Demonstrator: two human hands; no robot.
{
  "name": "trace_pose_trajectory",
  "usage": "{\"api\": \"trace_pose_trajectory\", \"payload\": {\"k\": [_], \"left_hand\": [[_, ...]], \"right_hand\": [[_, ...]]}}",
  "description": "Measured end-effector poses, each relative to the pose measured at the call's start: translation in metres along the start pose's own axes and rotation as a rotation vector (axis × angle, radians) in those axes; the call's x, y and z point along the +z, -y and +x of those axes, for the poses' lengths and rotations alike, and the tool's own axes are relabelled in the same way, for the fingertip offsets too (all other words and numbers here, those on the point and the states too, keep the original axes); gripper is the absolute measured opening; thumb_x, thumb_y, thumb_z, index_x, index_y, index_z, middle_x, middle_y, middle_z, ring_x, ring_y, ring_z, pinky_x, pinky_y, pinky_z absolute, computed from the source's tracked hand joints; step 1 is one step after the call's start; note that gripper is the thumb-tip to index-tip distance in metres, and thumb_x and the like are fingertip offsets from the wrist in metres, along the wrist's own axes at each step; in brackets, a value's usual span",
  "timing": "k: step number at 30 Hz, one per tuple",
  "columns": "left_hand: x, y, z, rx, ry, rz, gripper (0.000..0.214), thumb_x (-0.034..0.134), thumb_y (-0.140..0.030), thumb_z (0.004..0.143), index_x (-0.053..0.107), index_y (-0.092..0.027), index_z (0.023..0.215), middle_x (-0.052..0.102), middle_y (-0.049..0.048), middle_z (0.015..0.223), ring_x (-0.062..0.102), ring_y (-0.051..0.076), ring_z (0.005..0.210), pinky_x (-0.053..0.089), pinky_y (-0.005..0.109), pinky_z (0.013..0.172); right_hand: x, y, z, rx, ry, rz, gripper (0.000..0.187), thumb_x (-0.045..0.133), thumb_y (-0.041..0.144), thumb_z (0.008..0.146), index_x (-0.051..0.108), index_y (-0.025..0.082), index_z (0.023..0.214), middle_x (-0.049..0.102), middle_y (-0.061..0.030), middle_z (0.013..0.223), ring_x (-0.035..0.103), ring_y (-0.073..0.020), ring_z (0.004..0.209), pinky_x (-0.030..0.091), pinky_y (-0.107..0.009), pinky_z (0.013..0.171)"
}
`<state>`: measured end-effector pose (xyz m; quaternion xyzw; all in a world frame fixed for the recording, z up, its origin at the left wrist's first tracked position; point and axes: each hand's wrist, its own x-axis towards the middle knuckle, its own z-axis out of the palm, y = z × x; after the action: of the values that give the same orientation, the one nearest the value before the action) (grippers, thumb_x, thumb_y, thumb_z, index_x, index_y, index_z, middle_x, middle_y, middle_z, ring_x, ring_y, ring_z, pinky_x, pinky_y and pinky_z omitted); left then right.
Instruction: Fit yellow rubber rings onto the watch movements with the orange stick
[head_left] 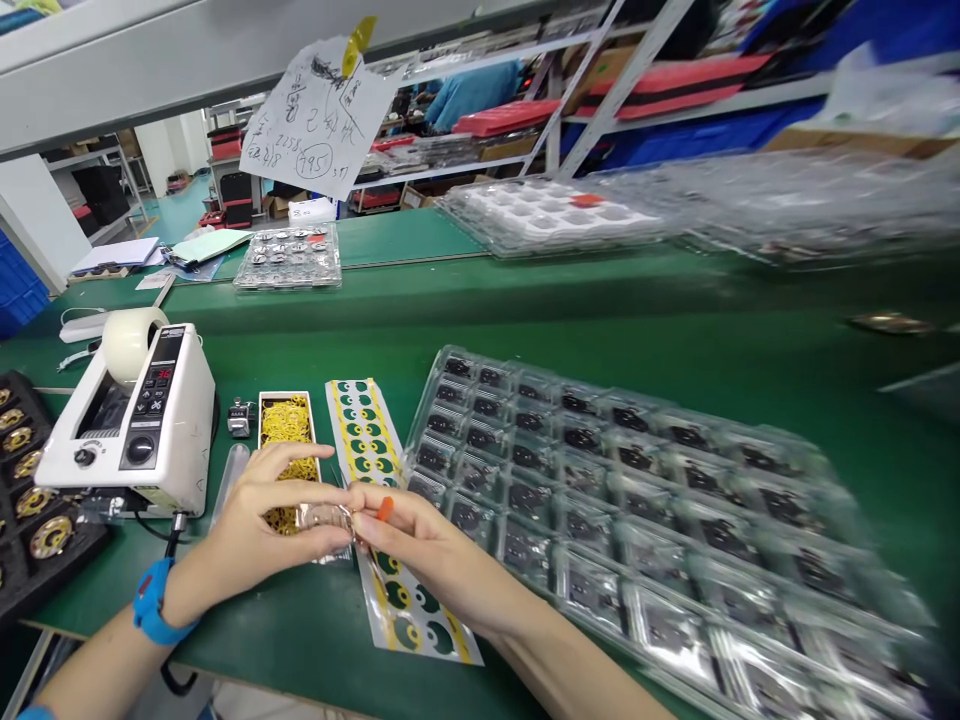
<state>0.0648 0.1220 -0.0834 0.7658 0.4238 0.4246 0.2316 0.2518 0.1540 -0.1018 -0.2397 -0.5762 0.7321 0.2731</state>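
My left hand and my right hand meet in front of me over the bench. Between their fingertips is a small shiny part with clear film; its exact kind is hard to make out. The left thumb and fingers close on it from one side, and the right thumb and fingers pinch its other end. A small orange tab sticks up at the right fingers. Under the hands lie a sheet of yellow-and-green stickers and a white box of small yellow rings, both partly covered.
A tape dispenser stands left, beside a small counter and a dark foam tray of round metal parts. A large clear tray of dark parts fills the right. More clear trays sit on the raised ledge; a handwritten paper hangs above.
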Motion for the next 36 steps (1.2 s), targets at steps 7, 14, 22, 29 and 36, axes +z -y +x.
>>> {"api": "trace_pose_trajectory", "payload": {"k": [7,14,22,29,36], "left_hand": [[0.004,-0.005,-0.001,0.024,0.057,-0.11,0.034,0.08,-0.032,0.07,0.073,-0.024,0.102,0.061,0.0132,0.13,0.056,0.03,0.118,0.04,0.049,0.103],[0.005,-0.006,-0.001,0.034,0.086,-0.07,0.036,0.083,-0.03,0.065,0.071,-0.023,0.098,0.061,0.0141,0.13,0.055,0.033,0.12,0.038,0.052,0.104],[0.007,-0.005,-0.002,0.048,0.076,-0.033,0.034,0.082,-0.029,0.064,0.069,-0.023,0.095,0.064,0.0133,0.125,0.054,0.033,0.122,0.036,0.053,0.105],[0.013,0.001,-0.005,0.1,0.024,-0.031,0.035,0.08,-0.026,0.064,0.066,-0.023,0.096,0.066,0.0129,0.121,0.058,0.032,0.115,0.035,0.055,0.105],[-0.002,-0.005,-0.011,0.185,0.131,0.047,0.088,0.073,-0.054,0.072,0.033,-0.025,0.144,0.05,0.018,0.141,0.041,0.034,0.134,0.035,0.053,0.11]], "right_hand": [[0.005,-0.004,0.0,0.041,0.039,0.114,0.045,0.067,0.062,0.076,0.06,0.018,0.08,0.049,0.0003,0.074,0.044,-0.0143,0.071,0.036,-0.028,0.07],[0.005,-0.008,0.0,0.048,0.041,0.139,0.048,0.068,0.064,0.074,0.055,0.018,0.072,0.048,0.0008,0.072,0.042,-0.0138,0.07,0.032,-0.026,0.066],[0.008,-0.006,0.001,0.04,0.032,0.179,0.048,0.07,0.063,0.071,0.054,0.018,0.071,0.046,0.0012,0.071,0.04,-0.013,0.067,0.031,-0.026,0.065],[0.01,-0.012,0.006,0.004,0.031,0.222,0.05,0.073,0.062,0.07,0.052,0.017,0.07,0.042,0.0033,0.067,0.035,-0.0099,0.062,0.028,-0.024,0.061],[-0.016,0.012,0.005,0.07,0.038,-0.128,0.056,0.064,0.073,0.068,0.052,0.018,0.066,0.047,0.0033,0.062,0.04,-0.0103,0.058,0.034,-0.026,0.06]]}}
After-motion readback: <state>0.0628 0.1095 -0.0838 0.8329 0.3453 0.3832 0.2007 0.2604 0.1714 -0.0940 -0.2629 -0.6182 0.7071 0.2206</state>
